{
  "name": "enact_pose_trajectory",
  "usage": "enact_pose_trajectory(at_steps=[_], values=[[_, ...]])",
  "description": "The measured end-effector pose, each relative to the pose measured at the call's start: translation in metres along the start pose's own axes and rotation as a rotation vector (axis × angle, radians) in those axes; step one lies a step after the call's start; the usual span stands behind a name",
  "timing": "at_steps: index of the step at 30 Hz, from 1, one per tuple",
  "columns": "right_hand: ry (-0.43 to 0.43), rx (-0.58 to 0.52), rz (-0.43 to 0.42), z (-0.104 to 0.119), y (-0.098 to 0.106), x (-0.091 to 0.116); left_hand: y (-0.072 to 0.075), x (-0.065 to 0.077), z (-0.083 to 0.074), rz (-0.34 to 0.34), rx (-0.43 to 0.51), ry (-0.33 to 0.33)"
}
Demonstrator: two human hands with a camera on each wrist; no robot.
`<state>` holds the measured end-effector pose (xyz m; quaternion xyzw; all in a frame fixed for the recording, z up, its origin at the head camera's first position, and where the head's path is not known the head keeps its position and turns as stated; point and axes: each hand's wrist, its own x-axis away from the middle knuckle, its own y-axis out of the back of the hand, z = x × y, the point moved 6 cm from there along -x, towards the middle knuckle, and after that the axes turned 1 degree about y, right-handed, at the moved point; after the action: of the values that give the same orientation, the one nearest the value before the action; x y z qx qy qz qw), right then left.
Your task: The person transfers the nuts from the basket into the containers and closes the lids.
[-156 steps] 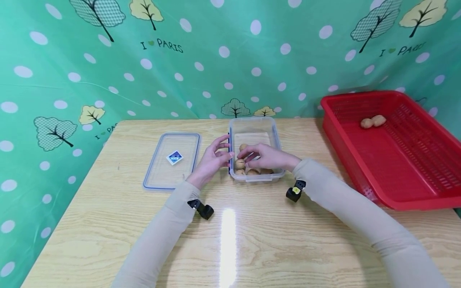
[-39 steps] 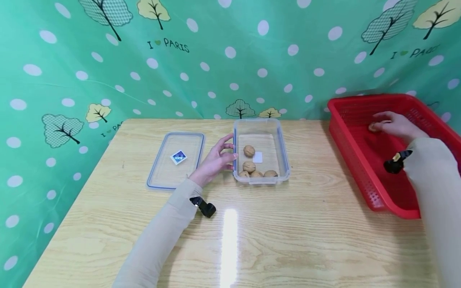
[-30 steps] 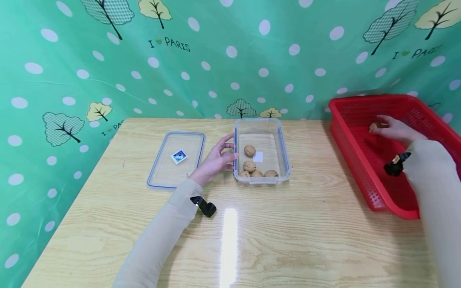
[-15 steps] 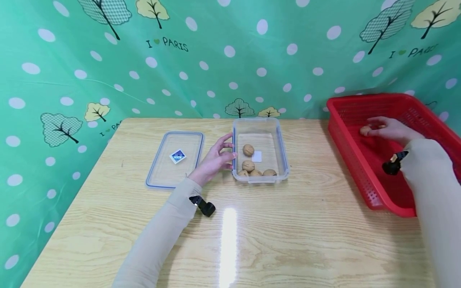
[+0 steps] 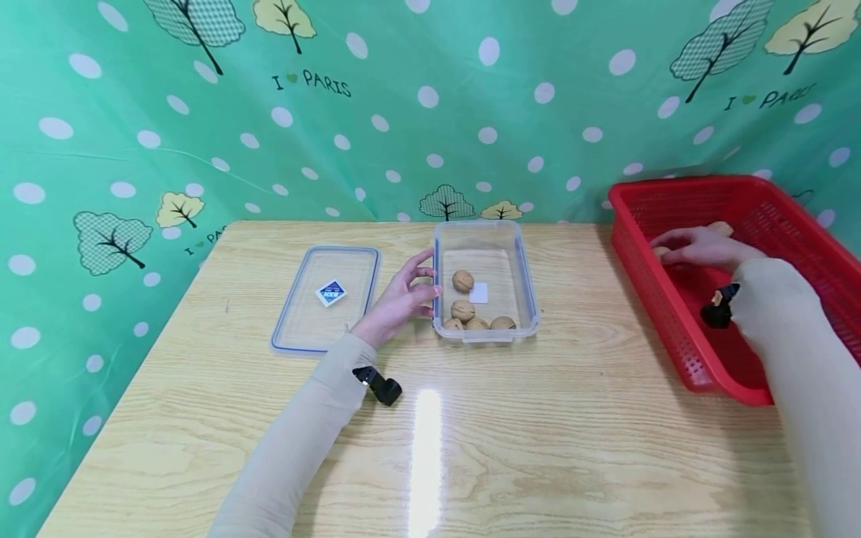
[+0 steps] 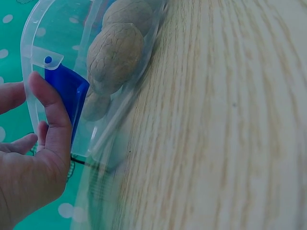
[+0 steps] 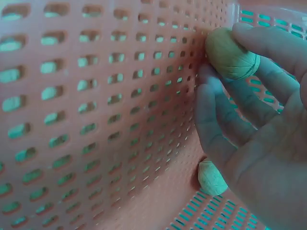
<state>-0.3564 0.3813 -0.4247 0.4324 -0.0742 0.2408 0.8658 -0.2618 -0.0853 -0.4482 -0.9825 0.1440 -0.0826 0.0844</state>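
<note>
My right hand (image 5: pixel 702 248) is inside the red plastic basket (image 5: pixel 681 317) and pinches a walnut (image 7: pixel 232 53) between thumb and fingers, close to the perforated side wall. A second walnut (image 5: pixel 722 228) lies on the basket floor behind that hand. At the left side of a clear plastic food container (image 5: pixel 531 288), my left hand (image 5: pixel 397 302) has its fingers spread, with fingertips right at the rim and the blue latch (image 6: pixel 69 93). Inside the container, several walnuts (image 5: pixel 463 281) gather mostly at the near end.
A clear lid with a blue seal (image 5: pixel 311 325) lies flat left of the container and bears a blue and white sticker (image 5: pixel 331 293). A small white square (image 5: pixel 478 293) shows in the container. A green patterned cloth (image 5: pixel 377 82) hangs behind the wooden table (image 5: pixel 538 448).
Earlier my right hand was in the container. It then reached into the basket, took a walnut and has moved left to the side wall. The left hand stays at the container's edge.
</note>
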Motion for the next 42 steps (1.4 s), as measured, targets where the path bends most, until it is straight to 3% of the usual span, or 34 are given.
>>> enact_pose_trajectory(at_steps=[9, 20, 26, 33, 38, 42], values=[[-0.013, 0.012, -0.121, 0.007, 0.012, 0.006, -0.001, 0.002, -0.002, 0.009, -0.013, -0.005], [0.011, -0.015, -0.203, 0.019, 0.03, 0.016, 0.0, 0.002, 0.001, 0.01, -0.011, 0.002], [-0.037, -0.112, -0.221, 0.036, 0.035, 0.025, 0.0, 0.003, 0.0, 0.006, -0.005, -0.002], [-0.068, -0.126, -0.288, 0.059, 0.042, 0.035, -0.001, 0.003, 0.0, 0.008, -0.004, -0.003], [-0.036, -0.146, -0.289, 0.082, 0.038, 0.041, -0.002, 0.003, -0.001, 0.015, -0.01, -0.002], [0.06, -0.101, -0.281, 0.105, 0.03, 0.04, -0.003, 0.001, -0.001, 0.016, -0.013, 0.001]])
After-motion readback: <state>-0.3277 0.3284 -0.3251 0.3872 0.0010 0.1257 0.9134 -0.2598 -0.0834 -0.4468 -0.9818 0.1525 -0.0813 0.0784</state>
